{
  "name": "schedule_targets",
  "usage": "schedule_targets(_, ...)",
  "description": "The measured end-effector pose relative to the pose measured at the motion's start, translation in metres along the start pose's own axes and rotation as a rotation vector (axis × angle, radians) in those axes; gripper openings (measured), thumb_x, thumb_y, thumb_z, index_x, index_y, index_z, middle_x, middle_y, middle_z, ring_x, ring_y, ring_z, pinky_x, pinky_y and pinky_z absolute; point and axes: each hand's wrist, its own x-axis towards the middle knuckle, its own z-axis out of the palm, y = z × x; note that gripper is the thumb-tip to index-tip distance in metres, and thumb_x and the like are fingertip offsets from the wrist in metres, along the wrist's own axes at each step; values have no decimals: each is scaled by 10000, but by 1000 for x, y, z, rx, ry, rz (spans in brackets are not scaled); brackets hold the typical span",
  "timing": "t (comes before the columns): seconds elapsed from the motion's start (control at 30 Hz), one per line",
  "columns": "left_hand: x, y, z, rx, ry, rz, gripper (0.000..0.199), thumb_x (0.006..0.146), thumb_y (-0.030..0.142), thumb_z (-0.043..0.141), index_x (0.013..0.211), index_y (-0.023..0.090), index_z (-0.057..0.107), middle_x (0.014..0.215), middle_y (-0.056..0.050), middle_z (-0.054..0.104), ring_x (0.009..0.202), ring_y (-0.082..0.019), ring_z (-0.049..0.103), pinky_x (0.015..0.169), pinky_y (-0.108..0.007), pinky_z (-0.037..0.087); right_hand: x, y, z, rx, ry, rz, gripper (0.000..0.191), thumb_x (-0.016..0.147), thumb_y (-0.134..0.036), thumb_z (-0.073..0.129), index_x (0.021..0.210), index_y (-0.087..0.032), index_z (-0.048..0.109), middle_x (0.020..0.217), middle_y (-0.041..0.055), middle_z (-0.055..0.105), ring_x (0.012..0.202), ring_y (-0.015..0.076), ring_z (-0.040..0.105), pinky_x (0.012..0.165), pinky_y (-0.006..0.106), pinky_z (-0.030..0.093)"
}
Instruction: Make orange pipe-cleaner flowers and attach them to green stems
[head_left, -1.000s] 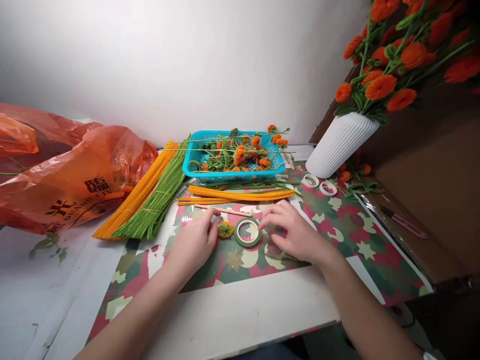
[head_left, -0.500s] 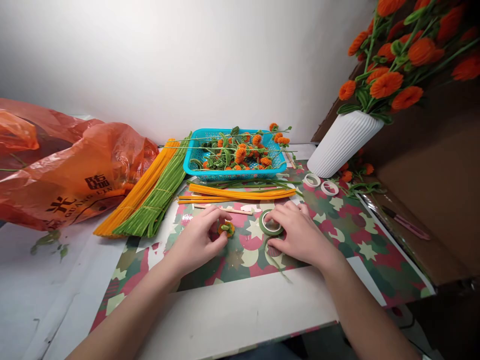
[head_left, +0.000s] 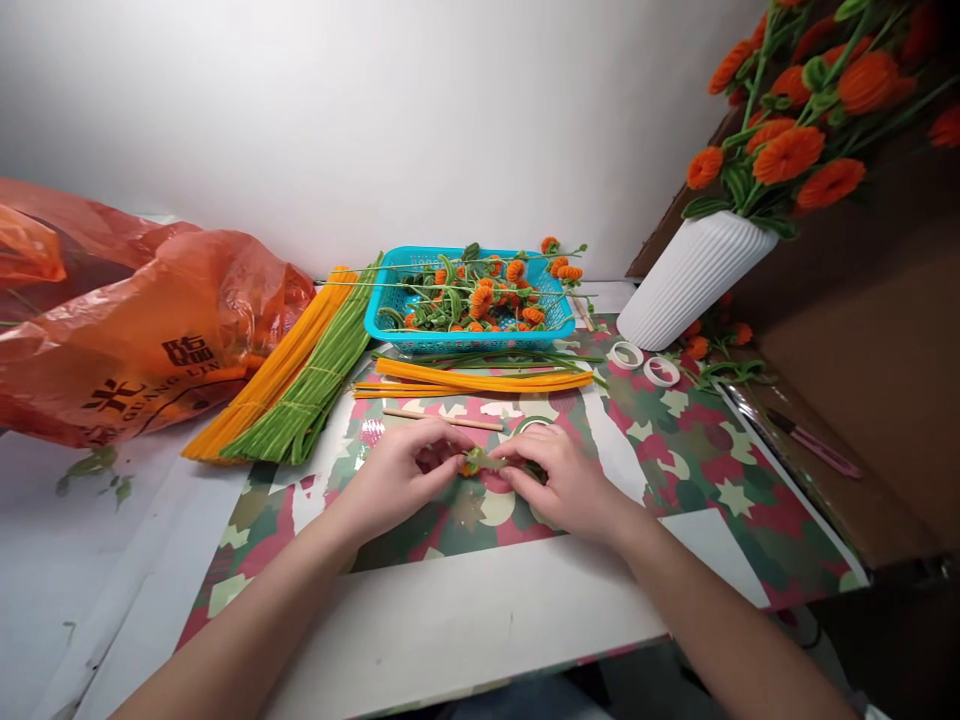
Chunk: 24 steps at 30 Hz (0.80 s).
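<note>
My left hand (head_left: 409,465) pinches a small orange pipe-cleaner flower (head_left: 469,468) with a green centre, held just above the patterned mat. From the other side my right hand (head_left: 562,480) has its thumb and forefinger closed on a short strip of green floral tape (head_left: 493,463), whose free end touches the flower's green part. The green tape roll (head_left: 535,424) lies behind my right hand, which hides most of it. Just beyond my left hand is a thin wooden stick (head_left: 442,419).
Orange and green pipe-cleaner bundles (head_left: 304,385) lie left, beside an orange plastic bag (head_left: 165,340). A blue basket (head_left: 465,345) of flowers stands behind loose yellow-orange stems (head_left: 487,378). At right are a white vase (head_left: 694,280), white tape rolls (head_left: 660,372) and a pink cutter (head_left: 821,450).
My right hand has left the tape roll and come leftward to the flower, now with a strip of green tape in its fingers. My left hand has shifted slightly right with the flower.
</note>
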Motion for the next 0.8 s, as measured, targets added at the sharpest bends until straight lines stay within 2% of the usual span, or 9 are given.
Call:
schedule_targets(0.1,-1,1,-1,-42,-27,7,120,830,228,586,924,200,655,866,-24,642,689,-137,597,592,-229,495,2,1,6,-57,23,-6,113,883,-130,582,837,-202,656,721,-18,655,767,157,561,800,332,347)
schedule_targets(0.17,-2,1,-1,-48,-43,12,163,798,221,621,957,203,649,884,-25,634,702,-140,588,610,-240,500,3,0,8,-111,13,-7,190,917,-179,555,741,-189,624,697,-11,640,739,156,541,796,344,324)
schedule_targets(0.27,-2,2,-1,-17,-30,20,257,759,256,681,1008,208,639,900,-30,624,730,-152,571,627,-257,494,3,-2,7,-170,-74,-56,268,965,-215,491,721,-184,600,740,3,649,789,164,532,854,372,293)
schedule_targets(0.37,-2,4,-2,43,-8,50,267,747,296,704,985,209,621,874,-23,601,717,-151,546,603,-251,467,3,-3,5,-222,-158,-94,265,976,-215,469,735,-186,576,738,-1,638,821,169,507,881,382,279)
schedule_targets(0.47,-2,7,-4,137,59,147,231,710,326,743,856,212,606,818,-13,568,705,-156,518,601,-256,442,3,-3,5,-282,-204,-104,232,941,-136,472,728,-187,547,728,-2,620,811,174,472,864,380,285)
schedule_targets(0.57,-3,8,-3,179,60,286,229,683,379,780,787,219,654,768,-15,567,709,-167,532,635,-273,447,4,-3,6,-301,-225,-106,218,937,-130,474,743,-192,552,730,1,625,804,178,463,863,389,281)
schedule_targets(0.67,-5,6,-1,171,48,353,173,742,391,744,814,235,722,733,-22,582,658,-156,547,611,-270,450,6,-5,6,-312,-241,-95,233,960,-166,465,749,-191,561,721,6,630,801,182,470,859,394,280)
schedule_targets(0.8,-4,5,0,162,88,363,156,843,318,648,744,228,729,680,-24,596,625,-146,556,586,-261,444,6,-6,5,-283,-212,-82,200,973,-226,479,801,-195,576,771,12,652,826,185,502,871,390,283)
